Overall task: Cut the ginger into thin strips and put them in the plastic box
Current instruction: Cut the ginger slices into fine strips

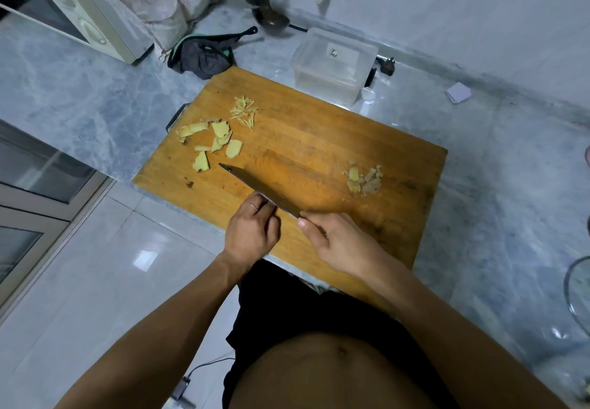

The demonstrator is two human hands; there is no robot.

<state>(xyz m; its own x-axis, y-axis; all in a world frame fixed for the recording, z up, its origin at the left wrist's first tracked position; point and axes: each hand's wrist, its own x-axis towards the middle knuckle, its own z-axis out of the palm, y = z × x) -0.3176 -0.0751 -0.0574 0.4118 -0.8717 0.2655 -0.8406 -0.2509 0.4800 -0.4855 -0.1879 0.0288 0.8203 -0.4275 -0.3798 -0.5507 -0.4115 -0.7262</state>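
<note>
The ginger slices (212,141) lie flat in a loose cluster near the left edge of the cutting board (319,140), with a small fan of finished strips (244,112) just beyond them and peel scraps (365,178) well apart toward the right edge. The knife (255,186) tip points straight at the nearest slice, its blade slanting back to the near edge. The right hand (338,242) grips the handle; the left hand (252,229), nearer the slices, curls its fingers against the blade, while the plastic box (332,63) waits off the far corner.
</note>
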